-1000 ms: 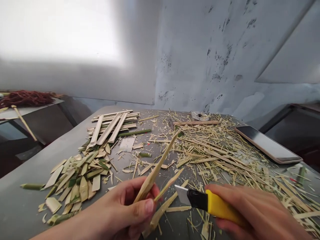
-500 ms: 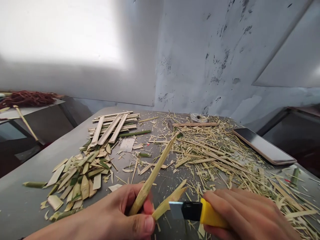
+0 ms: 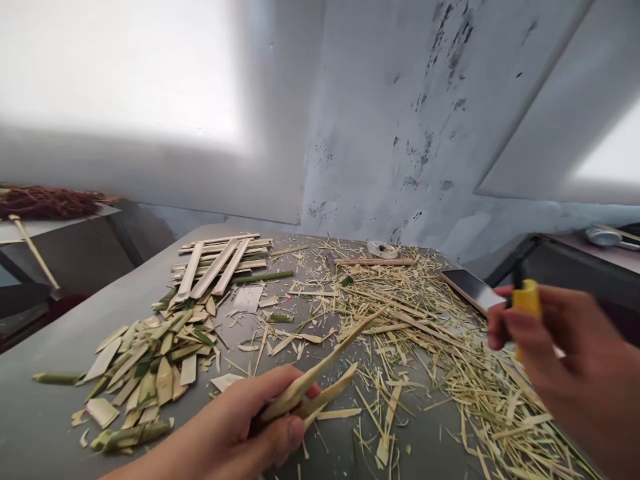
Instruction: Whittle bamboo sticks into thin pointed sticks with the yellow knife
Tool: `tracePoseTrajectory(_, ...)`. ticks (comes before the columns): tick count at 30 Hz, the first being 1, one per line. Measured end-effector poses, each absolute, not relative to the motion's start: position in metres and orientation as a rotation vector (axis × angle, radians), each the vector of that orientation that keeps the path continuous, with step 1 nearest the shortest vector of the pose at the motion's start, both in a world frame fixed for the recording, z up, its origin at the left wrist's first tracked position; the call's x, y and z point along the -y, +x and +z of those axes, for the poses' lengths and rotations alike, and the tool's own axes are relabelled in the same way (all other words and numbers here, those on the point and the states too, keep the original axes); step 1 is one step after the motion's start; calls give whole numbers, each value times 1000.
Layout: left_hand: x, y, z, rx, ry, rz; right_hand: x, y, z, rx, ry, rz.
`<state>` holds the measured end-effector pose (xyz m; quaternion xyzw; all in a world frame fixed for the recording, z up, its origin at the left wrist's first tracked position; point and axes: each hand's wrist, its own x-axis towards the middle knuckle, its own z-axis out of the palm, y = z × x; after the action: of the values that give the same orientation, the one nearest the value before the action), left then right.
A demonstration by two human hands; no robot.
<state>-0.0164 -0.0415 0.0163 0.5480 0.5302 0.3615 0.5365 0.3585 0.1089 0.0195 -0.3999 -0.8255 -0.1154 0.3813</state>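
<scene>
My left hand [image 3: 255, 420], low in the middle of the head view, is closed around a long peeled bamboo strip [image 3: 327, 363] that points up and to the right. A shorter bamboo piece [image 3: 334, 392] with a split end sticks out of the same grip, just below the long one. On the right, my right hand [image 3: 580, 360] is raised and wrapped round a yellow and black utility knife [image 3: 527, 303], slightly blurred. The knife is upright and well apart from the bamboo; its blade is hard to make out. Loose bamboo shavings [image 3: 450, 347] lie under and between the hands.
Split bamboo slats [image 3: 215, 270] are stacked at the back left of the grey table [image 3: 60, 333], with bamboo scraps [image 3: 150, 367] heaped before them. A hammer [image 3: 373, 262] and a tape roll [image 3: 383, 249] lie at the back. A phone [image 3: 467, 290] rests near the right edge.
My right hand has lifted the knife away from the bamboo, up and to the right. The long strip in my left hand now leans lower to the right. The camera has turned slightly right.
</scene>
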Motion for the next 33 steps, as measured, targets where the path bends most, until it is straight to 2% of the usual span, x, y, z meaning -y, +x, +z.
tracePoseTrajectory(1, 42, -14, 16, -1302, 1365, 892, -99, 340, 18, 2018, -1109, -209)
tracePoseTrajectory(5, 42, -8, 13, -1394, 1518, 985, -72, 294, 13, 2245, -850, -169)
tracePoseTrajectory(9, 42, -13, 11, -1486, 1689, 1010, -63, 286, 11, 2351, -684, -185)
tracePoseTrajectory(14, 36, -21, 7, -1684, 2192, 1036, -65, 281, 5, 2359, -671, -214)
tracePoseTrajectory(18, 29, -24, 6, -1880, 2507, 1019, -87, 298, 4, 2324, -887, -348)
tracePoseTrajectory(22, 27, -26, 11, -1952, 2634, 939, -112, 334, 16, 2062, -1339, -719)
tracePoseTrajectory(24, 26, -26, 14, -1965, 2678, 967, -113, 341, 25, 1976, -1397, -724)
tracePoseTrajectory(28, 27, -24, 17, -1929, 2702, 1018, -92, 318, 31, 2063, -1078, -496)
tracePoseTrajectory(33, 25, -20, 21, -1871, 2763, 982, -69, 280, 14, 2297, -693, -270)
